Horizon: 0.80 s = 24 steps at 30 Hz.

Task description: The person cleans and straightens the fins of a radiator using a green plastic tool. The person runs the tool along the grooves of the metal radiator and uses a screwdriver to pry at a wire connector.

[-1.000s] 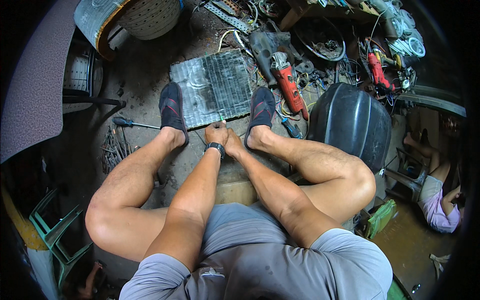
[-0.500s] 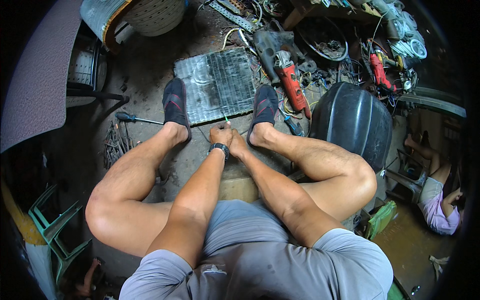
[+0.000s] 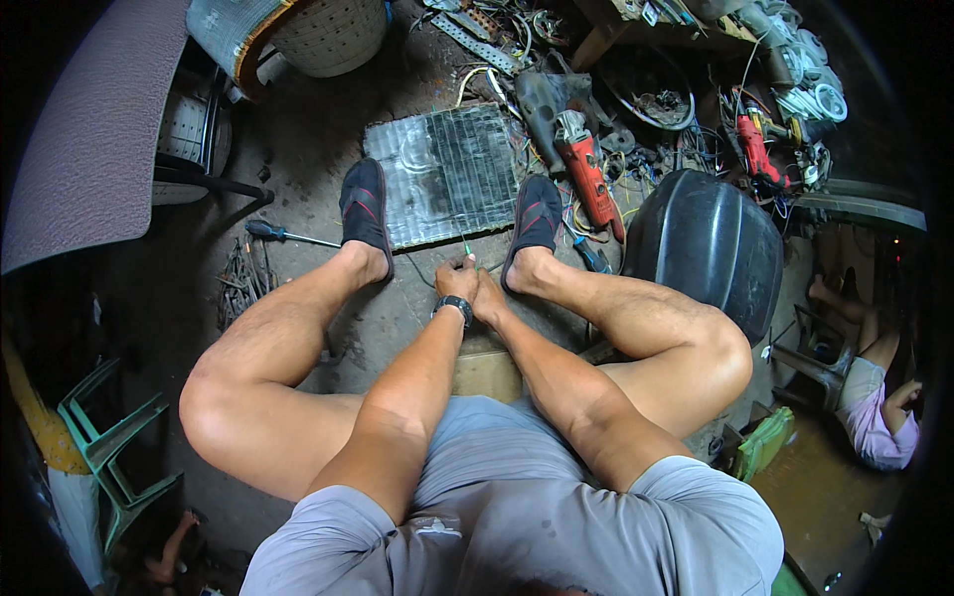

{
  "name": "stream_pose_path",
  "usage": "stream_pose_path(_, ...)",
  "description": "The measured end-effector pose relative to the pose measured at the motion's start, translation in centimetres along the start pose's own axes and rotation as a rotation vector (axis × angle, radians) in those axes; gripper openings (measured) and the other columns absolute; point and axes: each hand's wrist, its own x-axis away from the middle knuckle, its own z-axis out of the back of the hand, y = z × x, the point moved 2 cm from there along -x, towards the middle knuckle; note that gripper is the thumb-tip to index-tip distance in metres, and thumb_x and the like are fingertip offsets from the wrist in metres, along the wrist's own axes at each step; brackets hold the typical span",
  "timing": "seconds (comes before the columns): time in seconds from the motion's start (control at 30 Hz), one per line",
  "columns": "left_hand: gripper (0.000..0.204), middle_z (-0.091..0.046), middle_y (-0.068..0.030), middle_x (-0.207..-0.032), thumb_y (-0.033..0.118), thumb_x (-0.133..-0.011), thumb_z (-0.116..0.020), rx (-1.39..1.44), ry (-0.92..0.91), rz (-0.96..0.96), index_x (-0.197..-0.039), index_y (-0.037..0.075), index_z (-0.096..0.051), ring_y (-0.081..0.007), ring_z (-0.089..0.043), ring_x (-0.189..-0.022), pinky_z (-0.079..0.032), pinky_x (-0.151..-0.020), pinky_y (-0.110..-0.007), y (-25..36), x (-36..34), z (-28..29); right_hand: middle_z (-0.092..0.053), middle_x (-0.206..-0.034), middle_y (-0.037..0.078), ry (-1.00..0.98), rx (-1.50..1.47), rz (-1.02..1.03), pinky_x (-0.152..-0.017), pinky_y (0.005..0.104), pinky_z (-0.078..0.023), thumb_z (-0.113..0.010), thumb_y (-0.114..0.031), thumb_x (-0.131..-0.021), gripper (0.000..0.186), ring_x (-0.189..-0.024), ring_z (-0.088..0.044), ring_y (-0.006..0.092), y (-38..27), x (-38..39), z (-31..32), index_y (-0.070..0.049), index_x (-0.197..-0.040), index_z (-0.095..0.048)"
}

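Note:
Just beyond my knees, my two hands meet low over the floor. My left hand [image 3: 455,282], with a dark watch on its wrist, has its fingers pinched on a thin green wire [image 3: 466,245], whose end sticks up past the thumb. Pressed against it, my right hand [image 3: 487,298] is closed at the same spot, where a bit of green shows; its fingertips are partly hidden. A dark cable [image 3: 419,266] lies on the floor by my left hand. Ahead, between my feet, a flat silvery ribbed panel [image 3: 442,179] lies on the floor.
A screwdriver [image 3: 288,234] and a pile of thin rods [image 3: 241,283] lie at left. To the right are a red angle grinder [image 3: 591,184], a black rounded casing [image 3: 706,248] and tangled wires. Another person [image 3: 879,407] is at far right. A green chair frame [image 3: 114,437] stands at lower left.
The whole view has shifted slightly, so things sit a little further right and lower. My hands stay together on the wire, with only a slight change in the fingers.

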Motion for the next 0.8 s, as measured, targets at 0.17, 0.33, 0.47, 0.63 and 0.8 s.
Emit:
stream_pose_path(0.17, 0.043, -0.073, -0.0248, -0.102, 0.039, -0.085, -0.075, -0.176, -0.101, 0.108, -0.103, 0.0, -0.075, -0.0383, -0.071, -0.097, -0.053, -0.088, -0.043, -0.8, 3.3, -1.7, -0.062, -0.121, 0.033, -0.174, 0.14, 0.188, -0.099, 0.0488, -0.046, -0.057, -0.034, -0.093, 0.052, -0.119, -0.059, 0.0447, 7.2, 0.7, 0.2, 0.006, -0.125, -0.055)
stream_pose_path(0.33, 0.039, -0.074, -0.0237, -0.099, 0.036, -0.088, -0.073, -0.023, 0.007, -0.063, -0.101, -0.001, -0.075, -0.0352, -0.072, -0.095, -0.053, -0.085, -0.042, 0.3, 1.6, 1.9, -0.063, -0.12, 0.033, -0.153, 0.137, -0.028, -0.097, 0.0498, -0.047, -0.058, -0.041, -0.092, 0.058, -0.117, -0.059, 0.0463, -0.6, 1.1, -0.2, 0.007, -0.124, -0.051)
stream_pose_path(0.47, 0.034, -0.075, -0.0177, -0.095, 0.031, -0.09, -0.071, 0.13, -0.002, -0.14, -0.1, -0.002, -0.074, -0.0248, -0.07, -0.088, -0.052, -0.082, -0.037, 4.8, -1.5, 3.1, -0.065, -0.106, 0.036, -0.019, 0.079, 0.079, -0.088, 0.0552, -0.05, -0.062, -0.036, -0.09, 0.052, -0.105, -0.063, 0.0513, -5.8, -1.7, 1.7, 0.006, -0.116, -0.047)
stream_pose_path(0.63, 0.036, -0.075, -0.0182, -0.095, 0.03, -0.089, -0.072, 0.123, -0.007, -0.244, -0.101, -0.004, -0.074, -0.0233, -0.07, -0.089, -0.052, -0.081, -0.036, 11.4, -9.4, 3.3, -0.065, -0.108, 0.035, 0.075, 0.04, 0.157, -0.087, 0.0544, -0.049, -0.062, -0.042, -0.089, 0.055, -0.106, -0.062, 0.0507, -10.5, -10.1, 2.9, 0.006, -0.114, -0.053)
stream_pose_path(0.8, 0.037, -0.075, -0.0191, -0.099, 0.032, -0.088, -0.073, 0.071, 0.016, -0.248, -0.104, -0.001, -0.075, -0.0239, -0.071, -0.09, -0.054, -0.082, -0.036, 16.0, -15.9, 3.5, -0.065, -0.108, 0.036, 0.087, 0.029, 0.123, -0.089, 0.0556, -0.049, -0.063, -0.04, -0.088, 0.055, -0.106, -0.062, 0.0519, -15.4, -16.4, 3.9, 0.006, -0.116, -0.052)
